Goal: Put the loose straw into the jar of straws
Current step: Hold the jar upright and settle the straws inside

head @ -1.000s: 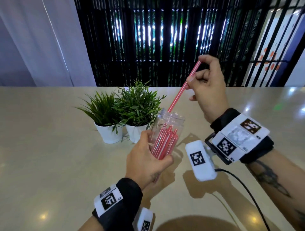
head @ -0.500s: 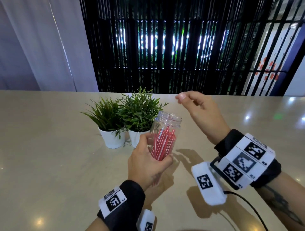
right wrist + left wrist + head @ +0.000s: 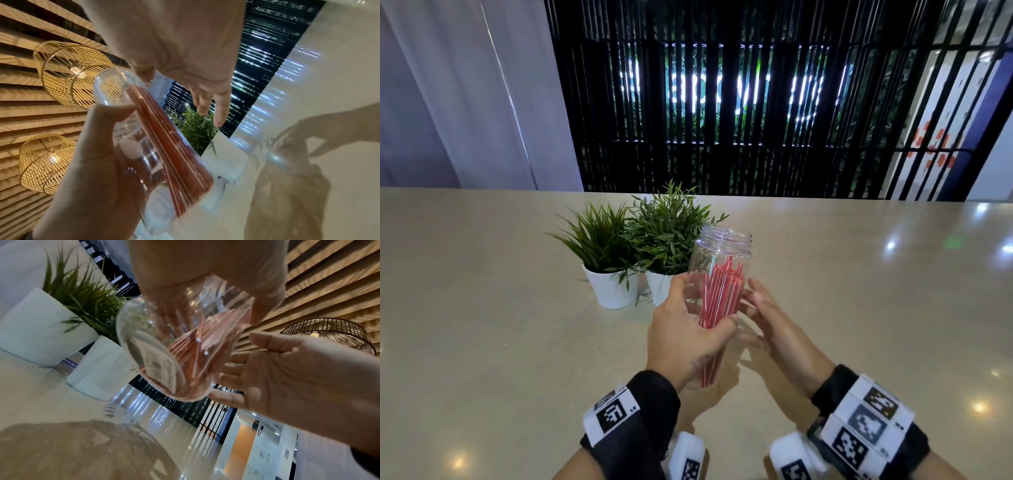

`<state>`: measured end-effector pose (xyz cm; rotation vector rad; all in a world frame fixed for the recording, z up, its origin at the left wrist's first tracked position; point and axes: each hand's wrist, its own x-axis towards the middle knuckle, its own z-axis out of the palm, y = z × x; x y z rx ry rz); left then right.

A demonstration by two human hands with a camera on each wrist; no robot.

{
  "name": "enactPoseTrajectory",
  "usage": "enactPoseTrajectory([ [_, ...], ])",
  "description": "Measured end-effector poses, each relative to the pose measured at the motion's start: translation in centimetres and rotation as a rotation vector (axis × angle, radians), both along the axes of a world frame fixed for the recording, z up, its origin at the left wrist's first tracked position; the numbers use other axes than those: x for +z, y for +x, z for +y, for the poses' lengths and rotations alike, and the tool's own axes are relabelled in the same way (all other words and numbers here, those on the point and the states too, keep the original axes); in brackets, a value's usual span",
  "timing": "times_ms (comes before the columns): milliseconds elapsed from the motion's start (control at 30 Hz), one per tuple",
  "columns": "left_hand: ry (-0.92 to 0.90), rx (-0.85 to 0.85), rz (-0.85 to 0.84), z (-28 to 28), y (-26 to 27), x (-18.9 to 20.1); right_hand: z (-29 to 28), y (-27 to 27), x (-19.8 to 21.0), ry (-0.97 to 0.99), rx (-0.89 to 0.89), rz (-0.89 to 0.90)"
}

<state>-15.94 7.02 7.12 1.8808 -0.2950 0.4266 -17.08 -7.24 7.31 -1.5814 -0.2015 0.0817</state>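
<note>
A glossy beige table (image 3: 482, 342) fills the lower frame; black slatted screen (image 3: 722, 102) upper centre, pale curtain (image 3: 465, 85) upper left.

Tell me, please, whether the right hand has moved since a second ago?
Yes. The right hand has come down from above the jar mouth, level with the potted plants, to beside the jar's lower wall, fingers straight.

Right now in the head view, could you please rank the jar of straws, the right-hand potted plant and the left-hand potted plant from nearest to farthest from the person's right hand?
From the right hand:
1. Jar of straws, just to its left, held by the left hand.
2. Right-hand potted plant, behind the jar, farther left.
3. Left-hand potted plant, farthest left.
</note>
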Motion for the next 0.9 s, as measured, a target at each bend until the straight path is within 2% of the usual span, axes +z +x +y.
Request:
enactPoseTrajectory([
  [200,-0.145,-0.282,0.064,0.1,0.2,-0.2,0.0,-0.6,-0.4,-0.032,0.185,-0.024],
  [300,-0.092,-0.36,0.063,0.3,0.8,-0.6,-0.8,-1.2,-0.2,-0.045,0.239,-0.03],
  [433,-0.104,-0.418,0.044,-0.1,1.0,-1.2,-1.9,-0.7,-0.6,-0.028,0.118,-0.114],
  [533,-0.098,-0.335,-0.038,-0.9,1.2,-1.4,-2.5,0.6,-0.7,-0.064,0.006,-0.187],
  [633,0.017,-0.29,-0.08,-1.5,2.1,-1.2,-2.9,2.1,-0.9,-0.164,-0.045,-0.251],
  [766,0.04,-0.343,-0.003,-2.3,4.1,-1.1,-3.1,4.1,-0.4,-0.19,-0.175,-0.271],
  [900,0.02,-0.417,0.085,-3.3,6.6,-1.2,-3.2,6.8,-0.5,-0.2,-0.173,-0.236],
])
